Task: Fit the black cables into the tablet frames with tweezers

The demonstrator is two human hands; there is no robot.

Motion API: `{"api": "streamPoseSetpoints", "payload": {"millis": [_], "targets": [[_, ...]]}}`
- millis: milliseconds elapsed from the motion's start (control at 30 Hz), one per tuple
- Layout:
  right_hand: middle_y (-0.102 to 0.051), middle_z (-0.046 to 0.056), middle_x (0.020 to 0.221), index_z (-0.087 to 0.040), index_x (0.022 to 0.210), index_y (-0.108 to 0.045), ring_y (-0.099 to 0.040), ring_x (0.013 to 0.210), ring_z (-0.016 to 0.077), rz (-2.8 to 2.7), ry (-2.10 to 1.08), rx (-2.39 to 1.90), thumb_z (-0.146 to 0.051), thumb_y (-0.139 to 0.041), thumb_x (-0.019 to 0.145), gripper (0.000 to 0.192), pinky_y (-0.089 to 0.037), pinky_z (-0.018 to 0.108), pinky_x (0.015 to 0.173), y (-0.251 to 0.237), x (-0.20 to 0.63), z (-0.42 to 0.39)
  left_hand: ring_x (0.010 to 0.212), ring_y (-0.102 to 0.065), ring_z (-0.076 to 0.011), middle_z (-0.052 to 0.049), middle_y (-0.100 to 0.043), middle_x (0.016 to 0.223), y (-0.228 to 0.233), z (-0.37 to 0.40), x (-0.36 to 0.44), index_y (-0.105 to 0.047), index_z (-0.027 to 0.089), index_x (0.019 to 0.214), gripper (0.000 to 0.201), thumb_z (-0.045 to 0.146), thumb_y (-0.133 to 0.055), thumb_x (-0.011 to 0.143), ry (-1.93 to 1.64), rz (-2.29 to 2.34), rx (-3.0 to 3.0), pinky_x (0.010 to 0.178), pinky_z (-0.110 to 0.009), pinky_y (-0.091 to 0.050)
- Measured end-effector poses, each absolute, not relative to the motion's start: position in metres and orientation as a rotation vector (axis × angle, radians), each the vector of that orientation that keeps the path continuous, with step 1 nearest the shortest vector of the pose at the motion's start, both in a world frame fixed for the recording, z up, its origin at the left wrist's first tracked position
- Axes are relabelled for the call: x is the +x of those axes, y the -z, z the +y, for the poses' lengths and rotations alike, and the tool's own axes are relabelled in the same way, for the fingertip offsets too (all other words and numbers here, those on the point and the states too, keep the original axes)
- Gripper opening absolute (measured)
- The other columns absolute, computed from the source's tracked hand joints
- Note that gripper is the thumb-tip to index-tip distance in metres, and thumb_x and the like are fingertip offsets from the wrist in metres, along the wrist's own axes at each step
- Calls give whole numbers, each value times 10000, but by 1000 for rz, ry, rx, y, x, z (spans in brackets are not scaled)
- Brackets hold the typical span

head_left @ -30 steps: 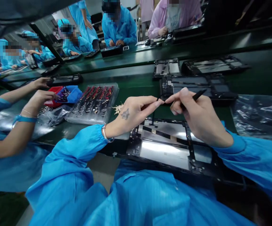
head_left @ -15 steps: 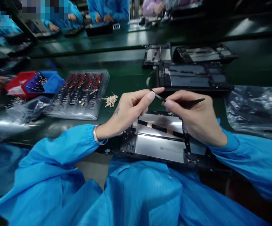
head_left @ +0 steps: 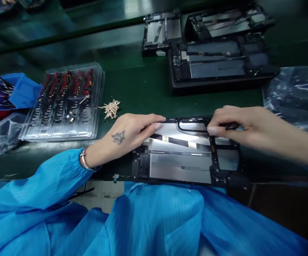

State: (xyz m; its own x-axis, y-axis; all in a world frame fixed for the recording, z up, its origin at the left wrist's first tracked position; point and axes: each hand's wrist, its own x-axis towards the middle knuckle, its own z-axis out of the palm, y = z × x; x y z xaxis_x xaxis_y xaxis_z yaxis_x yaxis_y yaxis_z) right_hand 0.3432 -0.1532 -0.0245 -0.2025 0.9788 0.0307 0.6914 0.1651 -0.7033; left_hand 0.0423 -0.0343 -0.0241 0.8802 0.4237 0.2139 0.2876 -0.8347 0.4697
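Note:
An opened tablet frame (head_left: 182, 167) with silver panels lies at the near edge of the green belt. My left hand (head_left: 128, 133) rests on its top left corner, fingers flat and pressing on the frame. My right hand (head_left: 235, 124) sits at the top right of the frame and grips black tweezers (head_left: 231, 125), tips near a thin black cable (head_left: 192, 129) that runs along the frame's upper edge. Both sleeves are blue.
A clear tray of red and black small parts (head_left: 65, 101) lies to the left, with a tuft of pale strips (head_left: 111, 108) beside it. Red and blue bins (head_left: 7, 92) sit far left. More tablet frames (head_left: 212, 67) lie beyond, and plastic bags (head_left: 295, 92) at right.
Both hands came down from in front of me, where they held a small black piece between them, onto the tablet frame. The view tilted down; the co-worker's arms left the picture.

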Motion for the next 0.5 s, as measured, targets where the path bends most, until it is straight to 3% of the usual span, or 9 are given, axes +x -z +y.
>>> {"api": "streamPoseSetpoints", "payload": {"millis": [133, 300, 500], "targets": [[-708, 48, 861, -250, 783, -731, -635, 767, 253, -1941, -822, -1781, -601, -608, 904, 391, -435, 399, 691, 22, 351, -151, 952, -710, -181, -69, -773, 1058, 30, -27, 51, -738, 152, 1171, 301, 308, -488, 1113, -524, 319, 2740, 822, -296, -549], [-717, 59, 882, -242, 784, -730, -649, 818, 279, -1936, -865, -1876, -535, -583, 845, 334, -440, 432, 751, 26, 354, -146, 1284, -608, -241, -162, -614, 1426, 40, -20, 63, -637, 144, 1242, 272, 309, -462, 1116, -432, 101, 2755, 1045, -397, -551], [-734, 91, 910, -227, 796, -721, -661, 837, 305, -1955, -894, -1959, -535, -525, 809, 365, -447, 459, 756, 21, 346, -144, 1346, -595, -267, -205, -534, 1534, 47, -20, 71, -571, 115, 1294, 305, 323, -426, 1125, -297, 50, 2753, 1095, -425, -556]]}}
